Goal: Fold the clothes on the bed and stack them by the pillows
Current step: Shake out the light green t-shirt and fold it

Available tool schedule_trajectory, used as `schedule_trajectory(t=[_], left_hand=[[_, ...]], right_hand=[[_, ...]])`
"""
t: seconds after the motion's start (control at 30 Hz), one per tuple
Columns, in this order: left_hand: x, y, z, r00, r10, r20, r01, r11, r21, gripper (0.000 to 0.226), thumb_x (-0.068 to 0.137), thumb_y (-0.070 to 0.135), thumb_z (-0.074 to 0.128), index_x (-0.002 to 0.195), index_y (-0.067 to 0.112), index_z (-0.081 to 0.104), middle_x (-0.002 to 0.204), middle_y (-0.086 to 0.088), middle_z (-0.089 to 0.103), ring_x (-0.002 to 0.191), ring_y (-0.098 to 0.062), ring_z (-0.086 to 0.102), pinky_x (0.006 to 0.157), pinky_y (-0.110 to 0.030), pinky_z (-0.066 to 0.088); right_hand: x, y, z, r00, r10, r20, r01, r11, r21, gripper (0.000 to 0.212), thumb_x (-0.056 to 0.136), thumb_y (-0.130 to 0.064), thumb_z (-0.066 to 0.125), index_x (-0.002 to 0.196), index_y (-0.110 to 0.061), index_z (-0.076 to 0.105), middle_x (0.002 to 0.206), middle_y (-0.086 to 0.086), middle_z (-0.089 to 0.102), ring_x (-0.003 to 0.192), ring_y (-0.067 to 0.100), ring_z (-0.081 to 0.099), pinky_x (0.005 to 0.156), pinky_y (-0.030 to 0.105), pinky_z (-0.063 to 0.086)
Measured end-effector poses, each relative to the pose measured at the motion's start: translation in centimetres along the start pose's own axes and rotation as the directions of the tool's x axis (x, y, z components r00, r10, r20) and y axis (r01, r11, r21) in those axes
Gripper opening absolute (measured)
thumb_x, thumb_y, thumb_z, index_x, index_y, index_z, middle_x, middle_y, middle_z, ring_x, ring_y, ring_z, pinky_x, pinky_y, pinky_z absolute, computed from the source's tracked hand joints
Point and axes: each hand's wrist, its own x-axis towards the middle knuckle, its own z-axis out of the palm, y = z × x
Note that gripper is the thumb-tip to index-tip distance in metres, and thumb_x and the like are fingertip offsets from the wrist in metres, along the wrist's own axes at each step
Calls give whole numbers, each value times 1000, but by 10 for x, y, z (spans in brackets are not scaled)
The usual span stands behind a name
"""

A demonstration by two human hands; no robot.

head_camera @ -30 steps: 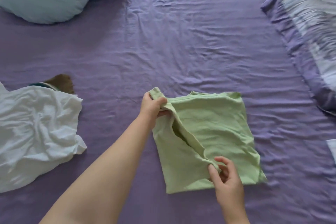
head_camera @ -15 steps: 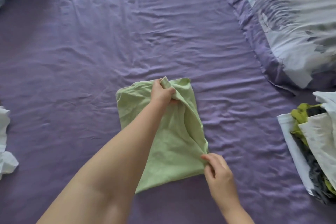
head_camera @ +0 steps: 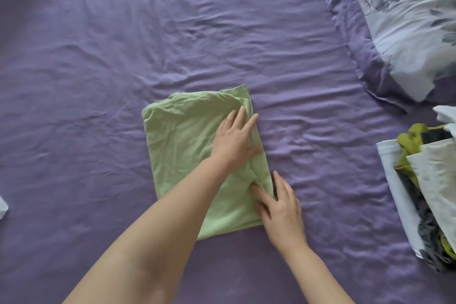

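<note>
Half a second ago both hands were pinching the right edge of the green garment (head_camera: 187,145) and drawing it across; now the fold is laid down and neither hand grips anything. The left hand (head_camera: 234,140) lies flat and open on the upper right part of the cloth, and the right hand (head_camera: 278,207) rests open at the lower right edge, fingers spread, pressing the doubled strip down. The garment sits as a narrow rectangle in the middle of the purple sheet (head_camera: 98,57). That reads as one fold finished, with smoothing in hand; it probably needs another fold before going onto the stack. A folded pile of clothes (head_camera: 424,192) lies well apart at the right, below the patterned pillow (head_camera: 394,27). Nothing lies between the garment and that pile
</note>
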Motion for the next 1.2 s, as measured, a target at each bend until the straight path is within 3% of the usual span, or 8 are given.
schedule_trajectory(t=[0.13,0.27,0.4,0.53,0.63,0.7,0.87,1.2], left_hand=[[-50,-1,6,983,-122,-139,80,959,-271,67,92,55,45,150,26,23,157,2,23,145,-20,13,118,-35,10],[-118,-18,13,904,-389,-177,344,908,-238,60,92,34,55,147,24,31,154,1,29,144,-20,16,118,-43,7],[-172,-35,14,636,-766,-94,696,621,-360,78,82,41,67,146,20,29,150,-9,27,138,-28,23,112,-44,20],[-194,-45,12,484,-862,152,720,294,-628,65,78,27,73,133,11,43,128,-13,52,114,-32,51,91,-39,41],[-214,-49,8,490,-825,281,656,137,-742,26,82,24,67,99,6,59,102,-10,66,91,-27,59,77,-37,45],[-235,-50,2,539,-800,264,596,141,-790,20,85,26,65,88,8,57,88,-6,63,80,-22,56,68,-35,44],[-288,-44,-19,612,-739,283,400,-20,-916,7,88,12,64,92,9,59,91,-7,64,78,-15,64,52,-23,54],[-368,-27,-48,517,-731,446,403,-251,-880,13,90,13,61,97,3,63,90,-15,68,68,-21,66,49,-27,54]], right_hand=[[-6,3,-1,997,54,-50,-41,973,227,50,84,1,60,127,-25,58,147,8,36,129,27,37,106,30,29],[-15,-6,-3,970,243,-17,-209,867,452,57,87,-9,62,140,-12,38,139,7,42,125,19,42,98,18,29],[-11,-15,-3,914,400,64,-389,824,411,41,96,-32,48,129,-7,50,127,13,55,117,31,50,88,34,39],[-12,-19,-7,903,425,63,-408,803,434,29,96,-31,48,91,-3,57,91,14,64,91,35,57,70,37,38],[-23,-23,-12,905,425,15,-375,780,500,21,92,-28,56,85,-8,56,77,4,60,79,29,55,64,33,35],[-35,-26,-15,901,433,22,-379,762,525,17,91,-28,59,89,-11,58,77,-2,59,77,23,55,61,31,37],[-84,-43,-17,839,516,173,-420,412,809,5,89,-18,62,92,-13,62,87,5,66,77,17,62,59,29,53],[-162,-61,-43,749,543,379,-457,9,889,6,88,-17,62,94,-18,61,83,-1,67,63,6,64,47,22,50]])
